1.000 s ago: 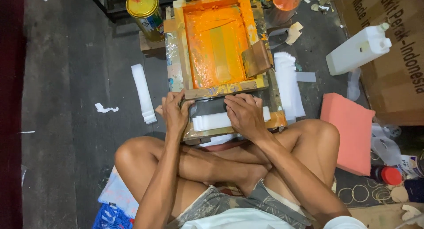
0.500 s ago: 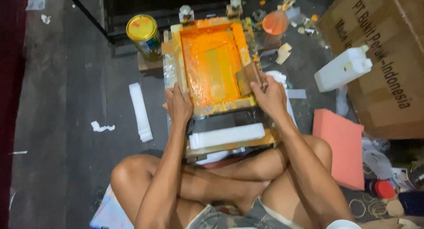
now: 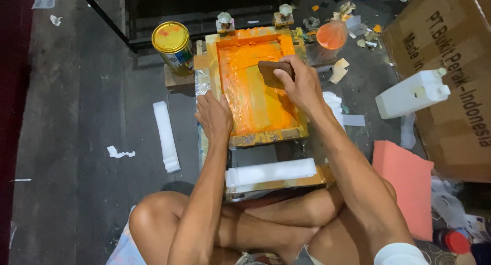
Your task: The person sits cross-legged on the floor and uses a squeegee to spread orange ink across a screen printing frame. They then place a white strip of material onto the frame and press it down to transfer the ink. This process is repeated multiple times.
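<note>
The fingers [image 3: 284, 76] of the right hand [image 3: 302, 86] are closed around a dark brown squeegee block [image 3: 273, 73], which sits tilted on the orange-inked mesh near the upper right of the wooden screen-printing frame [image 3: 266, 137]. The left hand [image 3: 215, 116] lies on the frame's left rail, fingers curled down over the wood and gripping it — thumb side toward the ink.

The frame is coated in wet orange ink, taped with foil along its left edge, and fixed at its far end by two clamps [image 3: 225, 22]. Just below its near rail a long white folded strip [image 3: 271, 172] lies across a wooden board [image 3: 307, 179], right above the person's crossed legs.

Left of the frame stands a round tin with a yellow lid [image 3: 170, 38], and below that another long white strip [image 3: 166, 137] lies on the dark concrete floor [image 3: 76, 116]. To the right — well apart from the hands — are a white plastic jerrycan [image 3: 411, 93] lying on its side, a brown cardboard box [image 3: 450, 81], and a flat salmon-pink foam slab [image 3: 409, 188]. An orange-stained plastic cup [image 3: 331, 36] stands near the frame's upper right corner.
</note>
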